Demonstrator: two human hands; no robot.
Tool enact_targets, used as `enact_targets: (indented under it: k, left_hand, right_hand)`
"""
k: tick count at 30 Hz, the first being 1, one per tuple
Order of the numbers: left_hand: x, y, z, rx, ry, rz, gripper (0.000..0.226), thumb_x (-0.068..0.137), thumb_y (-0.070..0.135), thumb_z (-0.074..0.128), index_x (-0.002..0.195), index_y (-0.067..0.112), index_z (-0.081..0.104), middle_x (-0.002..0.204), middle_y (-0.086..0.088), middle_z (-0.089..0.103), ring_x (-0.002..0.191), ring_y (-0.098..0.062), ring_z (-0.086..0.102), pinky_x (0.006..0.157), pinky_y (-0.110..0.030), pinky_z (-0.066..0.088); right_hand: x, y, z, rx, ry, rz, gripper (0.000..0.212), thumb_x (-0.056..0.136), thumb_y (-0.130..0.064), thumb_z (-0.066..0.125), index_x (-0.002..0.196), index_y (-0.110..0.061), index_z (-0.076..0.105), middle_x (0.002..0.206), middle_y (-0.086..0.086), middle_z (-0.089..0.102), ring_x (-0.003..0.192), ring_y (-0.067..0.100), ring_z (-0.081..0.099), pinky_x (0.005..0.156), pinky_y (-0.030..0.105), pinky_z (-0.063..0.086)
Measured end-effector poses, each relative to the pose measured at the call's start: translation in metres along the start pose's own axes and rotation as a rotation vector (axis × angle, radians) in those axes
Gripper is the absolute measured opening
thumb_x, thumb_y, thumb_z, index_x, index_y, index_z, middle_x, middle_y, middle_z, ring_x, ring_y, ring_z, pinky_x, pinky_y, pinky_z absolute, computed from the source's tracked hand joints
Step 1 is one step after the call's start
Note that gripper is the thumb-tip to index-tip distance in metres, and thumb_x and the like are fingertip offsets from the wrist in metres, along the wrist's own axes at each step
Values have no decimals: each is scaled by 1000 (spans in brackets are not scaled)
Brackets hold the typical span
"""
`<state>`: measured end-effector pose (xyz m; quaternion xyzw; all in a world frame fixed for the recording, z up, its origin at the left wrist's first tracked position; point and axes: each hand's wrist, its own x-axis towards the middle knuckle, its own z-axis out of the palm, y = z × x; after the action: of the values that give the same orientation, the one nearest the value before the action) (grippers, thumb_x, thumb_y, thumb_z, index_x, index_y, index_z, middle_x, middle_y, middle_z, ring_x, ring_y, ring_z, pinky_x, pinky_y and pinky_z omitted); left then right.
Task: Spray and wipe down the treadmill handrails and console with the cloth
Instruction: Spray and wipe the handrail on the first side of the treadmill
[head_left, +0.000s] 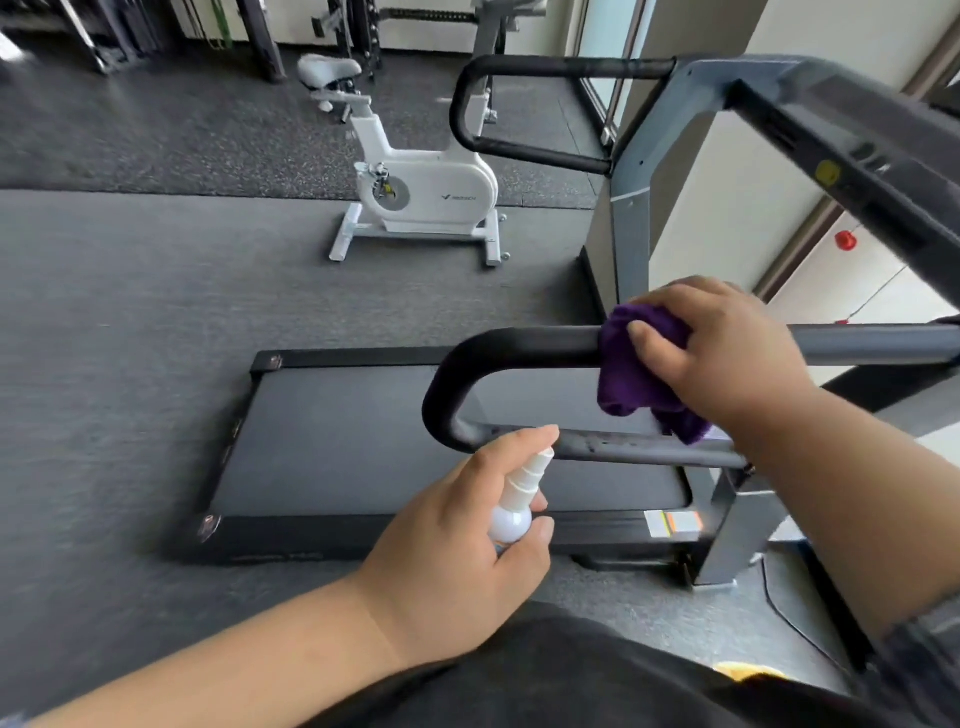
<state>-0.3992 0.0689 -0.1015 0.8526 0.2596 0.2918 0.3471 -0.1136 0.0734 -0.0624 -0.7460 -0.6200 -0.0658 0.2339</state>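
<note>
My right hand (722, 343) grips a purple cloth (631, 379) wrapped over the top bar of the near black handrail (493, 353) of the treadmill. My left hand (457, 551) holds a small white spray bottle (514, 504) upright, index finger on the nozzle, just in front of the handrail's lower bar. The far handrail (519, 67) loops out at the top. The dark console (852, 150) slants across the upper right. The treadmill belt (363, 441) lies below the rails.
A white exercise bike (415, 192) stands on the grey floor beyond the treadmill. Racks and gym equipment (260, 31) line the back wall. A window and white wall panels are at the right.
</note>
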Motion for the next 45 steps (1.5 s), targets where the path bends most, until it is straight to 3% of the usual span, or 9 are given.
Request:
enact_targets:
  k: [5,9,15,22,29,32,36,39,45]
  left_hand:
    - [1,-2,-3,4,31,15,62,85,37,55,134,62,25,105,20,57,86,-3,59,74,-11,45]
    - [8,4,6,-7,4,62,60,85,34,58,135,52,29,98,22,58,87,1,60,78,-12,46]
    - [23,14,19,-5,-63,138,61,85,30,60,137,45,32,100,22,58,90,6,58,83,-4,40]
    - [20,7,12,33,-37,141,66,84,36,58,137,61,25,101,22,59,88,-1,61,78,-9,46]
    - [-1,-10,-12,64,15,92,65,85,38,57,135,63,24,102,23,58,88,-4,61,77,-9,46]
    - [-3,-12,-14,44,-6,70,64,85,39,57,136,61,25,104,22,58,88,-5,62,75,-9,45]
    - [2,-4,-8,50,-43,63,64,84,42,56,134,64,24,106,24,58,90,-2,62,76,-4,42]
    - [6,-2,-8,49,-45,86,65,83,39,58,136,60,27,106,24,58,89,0,62,76,-2,41]
    - [6,-8,-9,62,-44,66,62,82,41,56,134,62,27,105,23,58,82,-1,61,70,-3,41]
  right_hand:
    - [4,-30,12,-125,22,66,48,84,-65,40,106,-33,69,102,-3,67,98,29,59,86,39,46]
    - [12,-83,39,-210,-63,-62,74,68,-89,46,114,-34,65,109,-5,64,102,27,58,89,44,47]
    - [3,-62,30,-165,-65,-168,71,65,-61,69,129,-33,56,120,-5,59,108,27,55,91,44,47]
    - [-18,2,-3,-176,-83,2,78,65,-55,79,135,-35,53,134,-5,55,124,27,49,100,42,38]
    - [-8,-12,-4,-142,-103,102,58,72,-65,58,124,-39,57,125,-7,55,120,27,45,101,45,36]
    - [8,-51,15,-177,-123,53,69,71,-82,41,118,-36,60,117,-5,59,112,28,52,95,43,44]
    - [12,-84,38,-203,-65,3,59,78,-75,46,117,-34,62,114,-7,61,109,25,54,89,40,43]
    - [2,-56,27,-162,-48,-18,54,81,-69,43,118,-34,63,114,-8,61,108,24,54,89,39,44]
    - [-16,42,-20,-111,30,141,43,87,-62,41,111,-37,66,111,-7,63,105,26,56,95,45,45]
